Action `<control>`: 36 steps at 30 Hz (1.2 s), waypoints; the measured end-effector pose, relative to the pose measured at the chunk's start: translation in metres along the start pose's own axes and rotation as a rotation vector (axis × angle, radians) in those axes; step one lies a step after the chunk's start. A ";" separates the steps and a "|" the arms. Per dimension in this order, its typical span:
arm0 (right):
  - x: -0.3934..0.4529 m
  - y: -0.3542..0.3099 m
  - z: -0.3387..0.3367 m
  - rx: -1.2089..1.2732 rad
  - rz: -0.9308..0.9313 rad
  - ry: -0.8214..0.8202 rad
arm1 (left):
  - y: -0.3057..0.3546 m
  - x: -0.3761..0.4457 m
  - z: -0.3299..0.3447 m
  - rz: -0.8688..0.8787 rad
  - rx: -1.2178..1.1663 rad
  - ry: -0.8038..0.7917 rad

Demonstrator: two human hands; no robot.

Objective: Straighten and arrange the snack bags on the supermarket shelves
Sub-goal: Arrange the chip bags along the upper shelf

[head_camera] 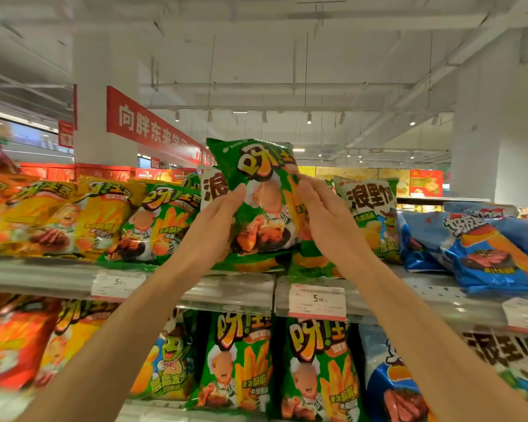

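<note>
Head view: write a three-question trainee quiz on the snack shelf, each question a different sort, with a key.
1. True or false: the green snack bag is held between the left hand and the right hand.
2. Which colour are the bags lying on the top shelf to the right of the hands? A) blue B) purple C) black
3. Fill in: the large digit on the price tag under the held bag is ___.

Key: 1 true; 2 A; 3 five.
</note>
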State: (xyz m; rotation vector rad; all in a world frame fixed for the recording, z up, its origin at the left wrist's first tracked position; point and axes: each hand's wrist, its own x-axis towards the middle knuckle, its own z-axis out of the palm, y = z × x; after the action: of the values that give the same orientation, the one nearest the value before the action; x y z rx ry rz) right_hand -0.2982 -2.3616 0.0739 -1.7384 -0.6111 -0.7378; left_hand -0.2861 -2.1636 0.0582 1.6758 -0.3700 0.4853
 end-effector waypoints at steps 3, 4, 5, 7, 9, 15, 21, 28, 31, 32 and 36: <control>0.000 -0.003 0.014 -0.005 -0.045 -0.043 | 0.000 -0.007 -0.014 0.084 0.180 0.073; 0.001 -0.004 0.020 -0.020 -0.064 -0.061 | 0.000 -0.008 -0.019 0.081 0.202 0.092; 0.002 -0.005 0.025 -0.023 -0.079 -0.083 | -0.001 -0.010 -0.024 0.065 0.206 0.121; 0.006 -0.003 0.033 0.012 -0.063 -0.112 | -0.003 -0.012 -0.038 0.026 0.214 0.192; 0.012 0.002 0.041 -0.004 -0.027 -0.081 | -0.007 -0.015 -0.053 0.000 0.228 0.227; 0.023 0.032 0.062 -0.292 0.239 -0.127 | -0.017 -0.020 -0.096 0.043 0.219 0.286; 0.023 0.039 0.081 -0.334 0.382 -0.134 | -0.027 -0.025 -0.108 0.084 0.217 0.274; 0.030 0.022 0.076 -0.277 0.174 0.006 | -0.025 -0.025 -0.112 0.150 0.199 0.302; 0.031 0.015 0.056 -0.282 0.135 0.045 | -0.024 -0.020 -0.111 0.168 0.181 0.313; 0.032 0.014 0.047 -0.275 0.128 0.061 | -0.024 -0.018 -0.109 0.177 0.178 0.310; 0.030 0.015 -0.003 -0.277 0.132 0.156 | -0.028 -0.007 -0.092 0.165 0.165 0.274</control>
State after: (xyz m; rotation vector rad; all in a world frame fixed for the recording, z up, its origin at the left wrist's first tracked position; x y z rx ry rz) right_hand -0.2678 -2.3674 0.0877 -1.9303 -0.2946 -0.8868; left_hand -0.2882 -2.0688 0.0422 1.7159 -0.2729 0.8781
